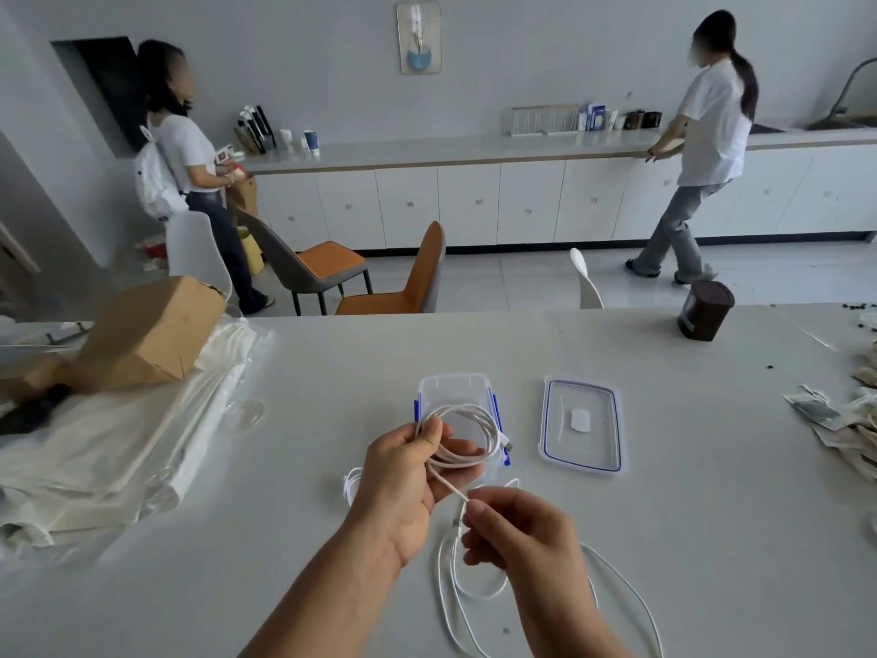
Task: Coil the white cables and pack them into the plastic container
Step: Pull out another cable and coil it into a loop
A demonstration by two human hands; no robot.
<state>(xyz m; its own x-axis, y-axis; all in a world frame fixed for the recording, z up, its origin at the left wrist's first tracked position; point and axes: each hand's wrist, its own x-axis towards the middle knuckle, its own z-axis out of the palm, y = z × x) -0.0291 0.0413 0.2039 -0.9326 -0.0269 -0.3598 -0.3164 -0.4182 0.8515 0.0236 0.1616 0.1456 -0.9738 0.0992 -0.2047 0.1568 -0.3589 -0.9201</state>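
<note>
Pale bench [332,372], room lined with white cupboards [467,204]; left hand [403,486] fingers pinch a looped white cable [474,417], right hand [519,539] fingers pinch its end.

I can read no text, number or brand anywhere. The white sticker [579,420] on the container lid [554,451] at one o'clock shows nothing legible. The blue-and-white box [597,117] on the far counter [427,152], also at one o'clock, carries print too blurred to make out.
</note>
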